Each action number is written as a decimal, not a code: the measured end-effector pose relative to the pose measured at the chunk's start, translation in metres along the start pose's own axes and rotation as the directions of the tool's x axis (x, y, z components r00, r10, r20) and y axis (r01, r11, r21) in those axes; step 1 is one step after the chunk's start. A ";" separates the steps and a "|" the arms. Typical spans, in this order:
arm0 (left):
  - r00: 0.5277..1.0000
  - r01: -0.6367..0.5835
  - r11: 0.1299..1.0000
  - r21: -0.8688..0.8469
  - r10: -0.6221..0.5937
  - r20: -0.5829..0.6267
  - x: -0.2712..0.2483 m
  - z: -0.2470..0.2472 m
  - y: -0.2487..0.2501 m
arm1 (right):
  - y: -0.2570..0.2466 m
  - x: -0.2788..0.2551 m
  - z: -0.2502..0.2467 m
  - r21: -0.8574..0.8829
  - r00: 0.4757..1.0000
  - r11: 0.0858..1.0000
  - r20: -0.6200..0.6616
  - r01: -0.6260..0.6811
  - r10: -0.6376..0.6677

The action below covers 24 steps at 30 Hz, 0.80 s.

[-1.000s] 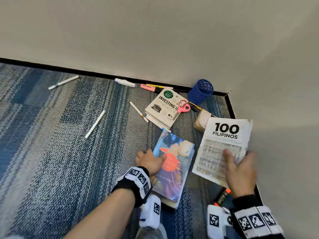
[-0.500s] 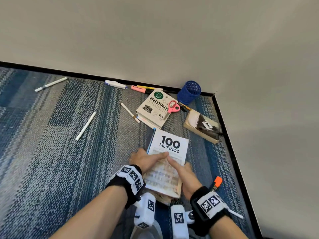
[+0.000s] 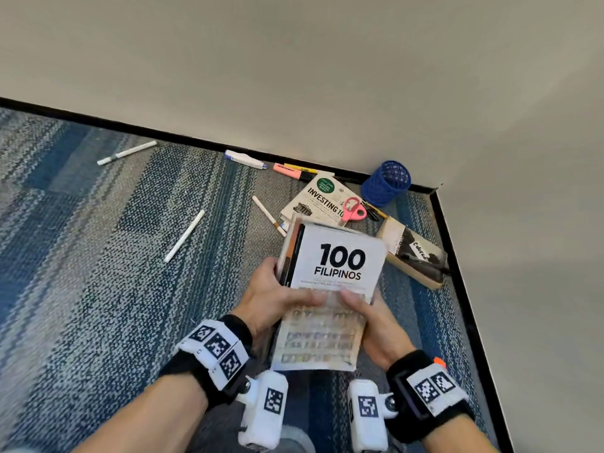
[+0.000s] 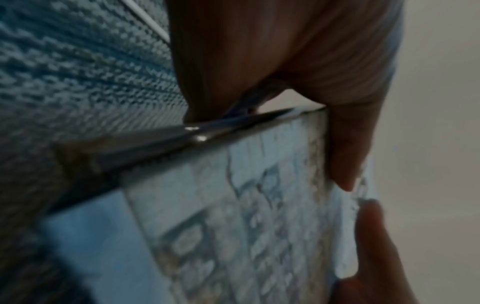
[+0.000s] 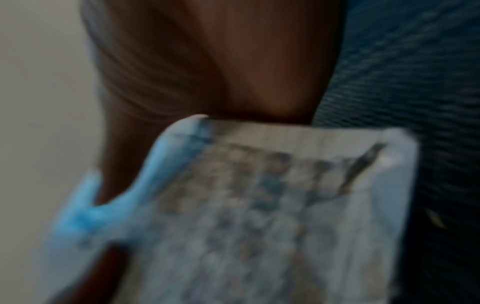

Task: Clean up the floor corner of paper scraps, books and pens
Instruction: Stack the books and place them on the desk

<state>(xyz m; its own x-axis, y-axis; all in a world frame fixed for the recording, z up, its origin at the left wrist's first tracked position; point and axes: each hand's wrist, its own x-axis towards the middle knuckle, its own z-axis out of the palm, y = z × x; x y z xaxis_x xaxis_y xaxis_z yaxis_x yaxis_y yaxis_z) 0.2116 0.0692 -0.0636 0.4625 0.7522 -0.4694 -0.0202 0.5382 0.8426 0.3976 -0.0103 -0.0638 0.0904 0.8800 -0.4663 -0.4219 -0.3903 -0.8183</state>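
The "100 Filipinos" book (image 3: 333, 289) tops a stack held above the carpet (image 3: 98, 289), near the corner. Left hand (image 3: 274, 299) grips the stack's left edge; right hand (image 3: 376, 322) grips its right edge, thumbs on the cover. Beyond, on the floor: the "Investing" book (image 3: 313, 201), pink scissors (image 3: 352, 210), blue pen cup (image 3: 385, 183), scattered pens (image 3: 184, 235).

- The "100 Filipinos" book (image 3: 330, 289), which a second ago lay apart by the right wall, is now stacked on the colourful book and both are lifted off the carpet (image 3: 98, 273).
- The left hand (image 3: 274, 299) has moved from the lower book's edge to grip the stack's left side, thumb on the cover.
- The right hand (image 3: 376, 325) now grips the right side, apparently fingers underneath; the wrist views are blurred.
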 end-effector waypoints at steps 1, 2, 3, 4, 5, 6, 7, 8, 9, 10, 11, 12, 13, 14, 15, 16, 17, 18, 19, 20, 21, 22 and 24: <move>0.998 -0.068 0.997 0.024 0.067 0.020 -0.005 -0.001 0.012 | -0.008 0.003 0.003 -0.045 0.997 0.998 0.060 0.050 -0.047; 0.991 -0.132 0.989 0.065 0.130 0.041 -0.008 -0.003 0.023 | -0.017 0.006 0.009 -0.105 0.992 0.991 0.101 0.087 -0.077; 0.980 -0.194 0.975 0.110 0.187 0.065 -0.010 -0.005 0.035 | -0.027 0.008 0.012 -0.179 0.988 0.976 0.110 0.126 -0.107; 0.969 -0.241 0.960 0.143 0.229 0.093 -0.010 -0.007 0.045 | -0.038 0.007 0.016 -0.255 0.986 0.954 0.096 0.159 -0.138; 0.956 -0.284 0.944 0.169 0.265 0.126 -0.010 -0.010 0.055 | -0.046 0.009 0.018 -0.308 0.981 0.931 0.089 0.194 -0.175; 0.943 -0.320 0.927 0.195 0.292 0.159 -0.009 -0.015 0.062 | -0.050 0.011 0.019 -0.346 0.975 0.911 0.098 0.223 -0.201; 0.933 -0.345 0.913 0.218 0.308 0.184 -0.006 -0.021 0.067 | -0.051 0.014 0.022 -0.390 0.975 0.893 0.092 0.222 -0.203; 0.928 -0.357 0.905 0.232 0.316 0.198 -0.003 -0.027 0.068 | -0.048 0.017 0.026 -0.445 0.977 0.871 0.060 0.210 -0.205; 0.930 -0.355 0.903 0.241 0.314 0.192 0.001 -0.034 0.064 | -0.041 0.024 0.027 -0.463 0.974 0.860 0.040 0.215 -0.222; 0.932 -0.351 0.901 0.254 0.313 0.181 0.003 -0.040 0.057 | -0.031 0.030 0.027 -0.471 0.970 0.853 0.029 0.225 -0.240; 0.936 -0.347 0.897 0.275 0.310 0.169 0.006 -0.045 0.047 | -0.022 0.034 0.028 -0.487 0.972 0.846 0.036 0.218 -0.230; 0.940 -0.335 0.894 0.298 0.296 0.167 0.007 -0.050 0.036 | -0.013 0.037 0.030 -0.497 0.978 0.845 0.039 0.195 -0.203; 0.946 -0.317 0.895 0.314 0.275 0.172 0.008 -0.052 0.027 | -0.006 0.039 0.029 -0.500 0.982 0.847 0.053 0.182 -0.180; 0.952 -0.296 0.897 0.329 0.251 0.173 0.010 -0.053 0.018 | -0.003 0.038 0.031 -0.497 0.986 0.852 0.061 0.164 -0.155; 0.957 -0.281 0.898 0.339 0.236 0.169 0.013 -0.055 0.012 | 0.000 0.038 0.030 -0.494 0.990 0.858 0.064 0.142 -0.127; 0.960 -0.269 0.902 0.338 0.223 0.167 0.017 -0.057 0.010 | 0.000 0.038 0.032 -0.500 0.992 0.857 0.050 0.122 -0.112; 0.963 -0.257 0.909 0.329 0.212 0.167 0.021 -0.057 0.009 | 0.000 0.039 0.031 -0.499 0.994 0.859 0.049 0.109 -0.098; 0.963 -0.255 0.911 0.324 0.210 0.167 0.023 -0.058 0.010 | -0.001 0.040 0.031 -0.505 0.996 0.859 0.037 0.088 -0.080; 0.964 -0.254 0.909 0.331 0.208 0.168 0.027 -0.058 0.012 | -0.004 0.043 0.030 -0.508 0.998 0.858 0.033 0.069 -0.061; 0.964 -0.251 0.906 0.341 0.203 0.170 0.029 -0.059 0.014 | -0.007 0.045 0.032 -0.519 0.998 0.853 0.032 0.055 -0.045; 0.966 -0.245 0.904 0.351 0.196 0.171 0.031 -0.059 0.015 | -0.010 0.048 0.032 -0.522 0.999 0.852 0.041 0.050 -0.033; 0.968 -0.236 0.901 0.364 0.185 0.170 0.032 -0.059 0.017 | -0.013 0.050 0.033 -0.529 0.999 0.848 0.038 0.041 -0.025; 0.969 -0.235 0.893 0.384 0.185 0.163 0.035 -0.059 0.019 | -0.016 0.052 0.032 -0.554 0.999 0.831 0.043 0.041 -0.020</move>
<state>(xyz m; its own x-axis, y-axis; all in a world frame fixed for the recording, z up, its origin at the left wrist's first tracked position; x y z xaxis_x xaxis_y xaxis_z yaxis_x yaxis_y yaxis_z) 0.1755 0.1282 -0.0791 0.5887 0.7666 -0.2563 0.2134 0.1584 0.9640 0.3802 0.0509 -0.0639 0.0603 0.8986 -0.4347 0.1526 -0.4387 -0.8856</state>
